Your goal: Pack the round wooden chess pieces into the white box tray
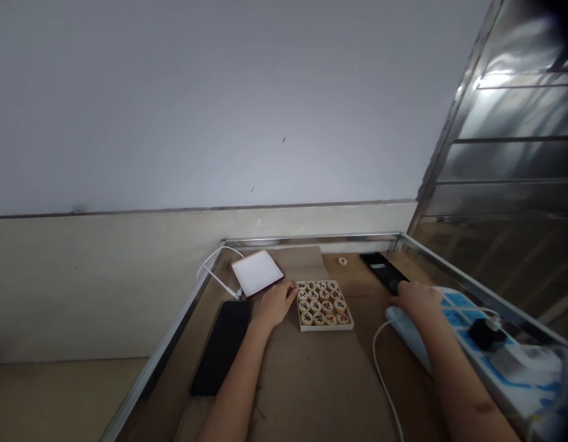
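Observation:
My left hand (277,302) rests at the left side of an open white box (327,328), its bent fingers pressed together against the box's edge. Rows of round wooden Chinese chess pieces (327,306) fill the box, most with black characters and a few at the near right with red ones. My right hand (417,299) is curled closed above the edge of the power strip, by the near end of a black phone (384,271). Its fingertips are hidden, so what it holds cannot be made out. One loose chess piece (342,261) lies beyond the box.
A white box lid (257,272) lies behind my left hand, beside a white cable (218,279). Another black phone (222,347) is by my left forearm. On the right are a power strip (463,316) with plugs and a pale blue object (410,336). A metal rim (311,239) borders the cardboard-covered table.

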The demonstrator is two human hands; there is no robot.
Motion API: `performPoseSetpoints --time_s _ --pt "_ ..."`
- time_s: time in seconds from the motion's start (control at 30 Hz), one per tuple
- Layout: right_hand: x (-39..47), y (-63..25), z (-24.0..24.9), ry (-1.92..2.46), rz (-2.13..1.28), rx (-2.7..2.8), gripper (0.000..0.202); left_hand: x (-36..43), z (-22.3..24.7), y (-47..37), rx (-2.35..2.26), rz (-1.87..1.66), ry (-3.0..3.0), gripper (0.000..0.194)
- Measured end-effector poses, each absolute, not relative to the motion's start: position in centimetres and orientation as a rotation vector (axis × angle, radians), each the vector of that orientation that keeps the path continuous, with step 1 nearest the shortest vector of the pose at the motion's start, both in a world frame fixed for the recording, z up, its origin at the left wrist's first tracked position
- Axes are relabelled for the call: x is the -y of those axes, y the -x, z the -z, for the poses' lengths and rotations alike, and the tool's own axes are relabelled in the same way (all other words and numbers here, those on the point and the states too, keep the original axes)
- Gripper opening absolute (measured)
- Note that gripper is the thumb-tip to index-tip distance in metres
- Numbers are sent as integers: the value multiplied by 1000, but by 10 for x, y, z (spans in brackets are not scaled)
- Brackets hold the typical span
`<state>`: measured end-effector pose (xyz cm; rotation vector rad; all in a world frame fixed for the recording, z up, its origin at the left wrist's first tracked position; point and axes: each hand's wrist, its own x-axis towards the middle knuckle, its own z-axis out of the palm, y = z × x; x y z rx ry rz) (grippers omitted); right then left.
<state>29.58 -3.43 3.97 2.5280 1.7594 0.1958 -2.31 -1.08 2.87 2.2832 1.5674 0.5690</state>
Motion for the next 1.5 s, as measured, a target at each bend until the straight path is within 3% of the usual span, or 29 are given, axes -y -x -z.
performPoseSetpoints --time_s 0.17,0.3,0.4,0.57,1.1,1.17,1.33,1.5 --pt "31 -292 -54 -2420 -24 -2004 29 9 -28 23 -1583 -552 -2276 29" --pt "31 -259 -66 -1989 348 -2625 30 9 -28 22 -1581 -539 -2284 28" --pt "38 -225 -70 -1714 505 -2788 30 10 -29 22 -1580 -534 -2290 29" --pt "53 -199 -76 -1608 383 -2809 17 9 -29 22 -1571 -529 -2295 30" --pt "49 -205 -74 -1683 410 -2759 17 9 -28 22 -1555 -536 -2301 30" --pt "44 -208 -74 -1797 293 -2755 20 10 -30 21 -1563 -521 -2293 30" --pt "4 -217 -50 -2213 -371 -2569 32 10 -33 21 -1573 -506 -2287 29" --pt "-43 -220 -13 -2212 -362 -2441 43 10 -30 23 -1564 -540 -2271 30"
